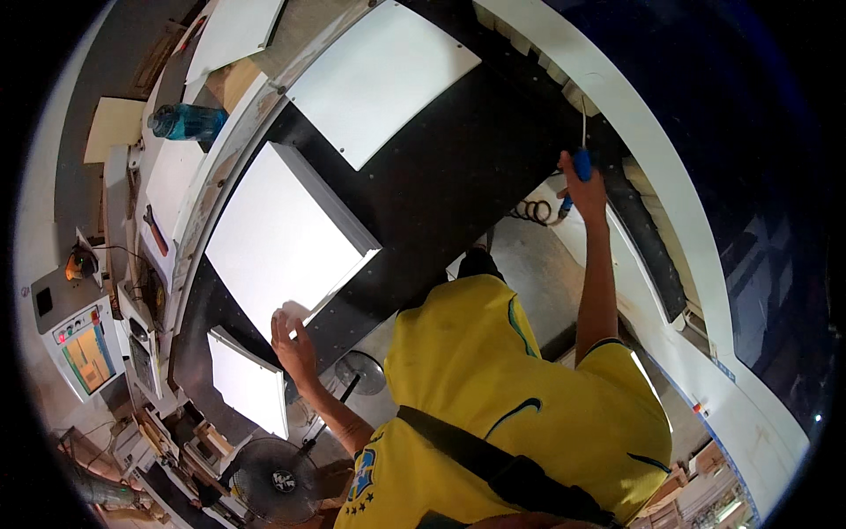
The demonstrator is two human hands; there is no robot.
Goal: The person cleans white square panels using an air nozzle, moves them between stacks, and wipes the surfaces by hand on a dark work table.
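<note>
A stack of white panels [278, 234] lies on the black table surface, its layered side facing right. My left hand [295, 348] is at the stack's near corner, fingers apart and bent over the edge of the top panel; whether the fingertips press on it is hard to make out. Off to the right, my right hand [583, 192] is closed around a blue air blow gun [582, 165] whose thin nozzle points away from me. A black coiled hose [533, 210] hangs beside that hand. Another white panel [383, 75] lies flat farther back.
A smaller stack of white panels [247, 379] sits at the near left. Beyond the table's rail stand a blue bottle [187, 122] and pliers [156, 231]. A control panel with a screen [86, 357] is at far left, a fan [278, 480] below. A white machine beam [656, 106] curves along the right.
</note>
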